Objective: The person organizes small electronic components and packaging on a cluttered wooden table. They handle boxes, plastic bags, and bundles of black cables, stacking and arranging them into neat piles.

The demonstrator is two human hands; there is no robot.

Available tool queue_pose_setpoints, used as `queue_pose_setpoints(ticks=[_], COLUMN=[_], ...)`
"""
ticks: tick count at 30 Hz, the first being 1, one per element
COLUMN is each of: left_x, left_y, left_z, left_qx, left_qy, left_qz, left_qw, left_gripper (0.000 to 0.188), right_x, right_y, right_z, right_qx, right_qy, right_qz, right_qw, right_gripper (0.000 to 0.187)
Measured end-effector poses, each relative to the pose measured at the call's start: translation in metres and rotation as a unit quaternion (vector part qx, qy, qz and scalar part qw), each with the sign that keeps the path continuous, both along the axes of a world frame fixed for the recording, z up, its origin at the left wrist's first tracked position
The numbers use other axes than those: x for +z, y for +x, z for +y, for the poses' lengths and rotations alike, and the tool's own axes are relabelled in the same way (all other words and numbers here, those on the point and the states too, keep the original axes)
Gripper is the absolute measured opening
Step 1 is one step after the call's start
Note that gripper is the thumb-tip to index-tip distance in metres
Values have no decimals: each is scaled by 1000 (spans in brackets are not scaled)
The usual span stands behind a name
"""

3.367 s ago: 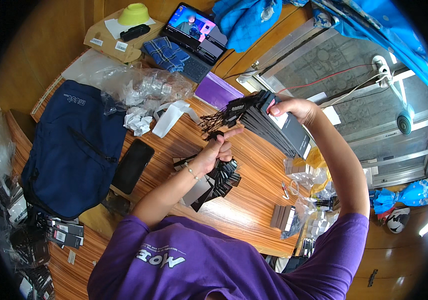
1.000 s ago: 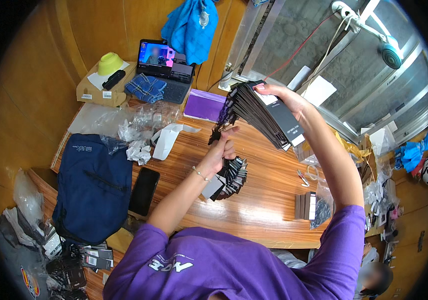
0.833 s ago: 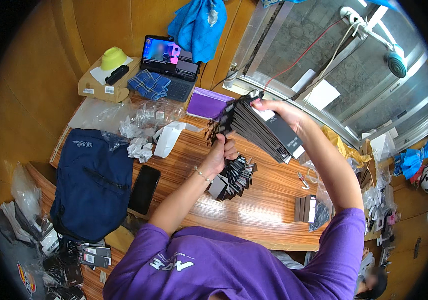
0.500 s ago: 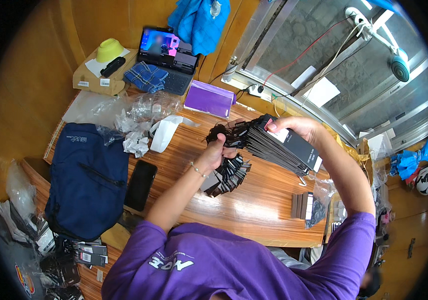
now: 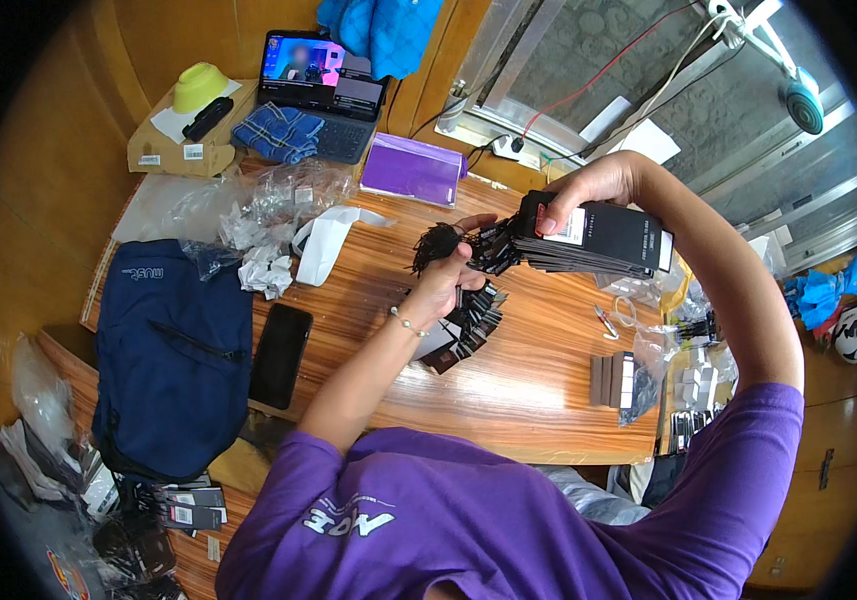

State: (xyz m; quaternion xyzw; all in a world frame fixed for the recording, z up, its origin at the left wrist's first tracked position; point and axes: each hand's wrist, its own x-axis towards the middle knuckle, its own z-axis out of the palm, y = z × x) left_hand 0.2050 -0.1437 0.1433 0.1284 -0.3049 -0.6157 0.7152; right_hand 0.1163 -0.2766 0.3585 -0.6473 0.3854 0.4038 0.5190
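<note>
A thick stack of black hang tags [image 5: 616, 236] is held above the table by my right hand [image 5: 600, 186], its thumb on the top tag beside a white and red label. Dark looped strings [image 5: 436, 246] run from the stack's left end. My left hand [image 5: 442, 284] is closed around these strings, thumb and fingers bunching them together. Below the left hand, a second bunch of tags [image 5: 470, 326] spreads out in a fan; whether it hangs from the strings or lies on the table I cannot tell.
On the wooden table [image 5: 488, 420] lie a black phone [image 5: 281, 356], a navy backpack [image 5: 176, 350], a purple pouch [image 5: 413, 170], crumpled paper [image 5: 266, 272] and plastic. A laptop [image 5: 323, 95] stands at the back. Small boxes [image 5: 612, 380] sit at the right, near a clear bag.
My right hand has risen, and the tag stack has swung from sloping down to the right to nearly level. The left hand stays closed on the strings. The view has shifted slightly.
</note>
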Motion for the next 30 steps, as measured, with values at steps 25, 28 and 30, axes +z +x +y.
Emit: queue_pose_setpoints(ticks=[25, 28, 30], left_x=[54, 72, 92], left_y=[4, 3, 0], left_z=[-7, -13, -10], left_qx=[81, 134, 147], left_qy=[128, 46, 18], left_qz=[-263, -400, -469], left_qw=[953, 905, 871], left_gripper=[26, 28, 31], right_x=[-73, -85, -105], right_y=[-114, -124, -134], right_z=[40, 64, 73], right_qx=[-115, -134, -171], right_qy=[-16, -37, -62], right_qz=[-268, -376, -434], right_qw=[956, 916, 882], right_gripper=[58, 70, 74])
